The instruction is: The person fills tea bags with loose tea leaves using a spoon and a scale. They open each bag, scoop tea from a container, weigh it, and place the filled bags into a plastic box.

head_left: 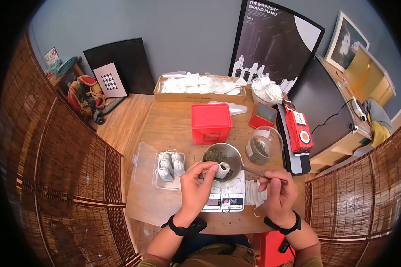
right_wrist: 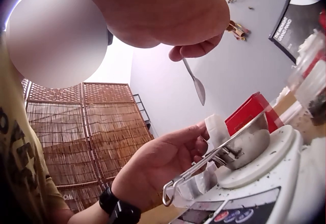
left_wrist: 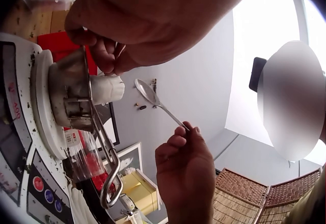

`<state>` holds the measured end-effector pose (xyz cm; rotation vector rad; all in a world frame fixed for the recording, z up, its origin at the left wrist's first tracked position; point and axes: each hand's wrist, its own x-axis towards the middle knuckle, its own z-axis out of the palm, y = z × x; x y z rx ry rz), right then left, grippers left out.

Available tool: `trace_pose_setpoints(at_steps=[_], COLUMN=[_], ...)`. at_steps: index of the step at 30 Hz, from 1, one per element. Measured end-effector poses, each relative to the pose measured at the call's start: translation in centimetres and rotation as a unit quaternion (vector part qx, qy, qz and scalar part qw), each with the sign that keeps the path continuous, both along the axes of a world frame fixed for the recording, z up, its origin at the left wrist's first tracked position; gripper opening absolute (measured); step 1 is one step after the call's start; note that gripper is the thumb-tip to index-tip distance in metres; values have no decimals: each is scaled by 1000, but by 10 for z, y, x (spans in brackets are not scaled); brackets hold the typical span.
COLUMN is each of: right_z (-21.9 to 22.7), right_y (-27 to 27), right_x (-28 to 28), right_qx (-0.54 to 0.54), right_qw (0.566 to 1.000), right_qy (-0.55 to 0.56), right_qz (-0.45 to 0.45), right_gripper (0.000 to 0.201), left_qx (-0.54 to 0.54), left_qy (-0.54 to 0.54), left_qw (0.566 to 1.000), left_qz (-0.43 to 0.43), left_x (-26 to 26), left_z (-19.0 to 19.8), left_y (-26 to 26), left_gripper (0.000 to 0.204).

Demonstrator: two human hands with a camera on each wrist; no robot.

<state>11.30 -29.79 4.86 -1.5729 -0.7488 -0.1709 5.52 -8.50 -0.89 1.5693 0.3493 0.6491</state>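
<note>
My left hand (head_left: 195, 189) pinches the rim of a small white tea bag (head_left: 221, 172) between thumb and fingers. The bag stands upright with its mouth open, dark leaves inside, at the near side of a steel pan (head_left: 240, 159). Loose dried tea leaves (head_left: 214, 155) lie in the pan, which sits on a white digital scale (head_left: 214, 206) with its wire handle pointing toward me. In my right hand (head_left: 280, 196) I grip a metal spoon (left_wrist: 147, 92) by its handle. Its bowl hangs above the bag in the right wrist view.
Left of the scale, an open plastic box (head_left: 157, 184) holds several filled bags (head_left: 165, 164). Beyond the pan stands a red canister (head_left: 210, 124). A clear tub (head_left: 256, 155) and a red tin (head_left: 263, 116) with leaves stand right; flat white bags (head_left: 254, 196) lie beside the scale.
</note>
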Motion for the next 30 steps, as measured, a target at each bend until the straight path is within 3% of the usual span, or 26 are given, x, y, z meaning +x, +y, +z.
trace_pose_setpoints(at_steps=[2, 4, 5, 7, 11, 14, 16, 21, 24, 26, 30], right_z=[0, 5, 1, -8, -2, -4, 0, -22, -41, -50, -61], right_y=[-3, -4, -4, -2, -3, 4, 11, 15, 13, 12, 13], right_x=[1, 4, 3, 3, 5, 14, 27, 33, 32, 34, 39], right_qx=[27, -87, -86, -4, -65, -12, -152, -175, -128, -21, 42], right_qw=[1000, 994, 995, 1000, 997, 999, 988, 984, 987, 966, 940], right_qy=[-3, -15, -16, -24, -40, -3, -4, 3, 90, 257, 338], right_qz=[4, 57, 55, -20, 19, -46, -31, -28, -34, -22, -19], right_gripper=[16, 18, 18, 18, 20, 17, 15, 16, 19, 25, 29], left_qx=[10, 21, 10, -2, 1, 9, 21, 0, 30, 23, 4], left_qy=[14, 27, 29, 31, 17, 17, 22, -1, 2, -6, -19], left_qw=[1000, 999, 999, 999, 999, 999, 999, 1000, 999, 1000, 1000], left_qz=[-10, -26, -26, -23, -31, -30, -28, -19, -19, -10, 0], left_x=[-3, -4, -3, -3, -5, -7, -11, -12, -12, -10, -9], left_z=[2, 1, 0, 0, -1, -2, -3, -2, -3, -3, -1], left_y=[2, 2, 2, 3, 3, 4, 3, -1, 0, -2, -4], left_gripper=[14, 15, 15, 15, 14, 13, 13, 11, 12, 12, 12])
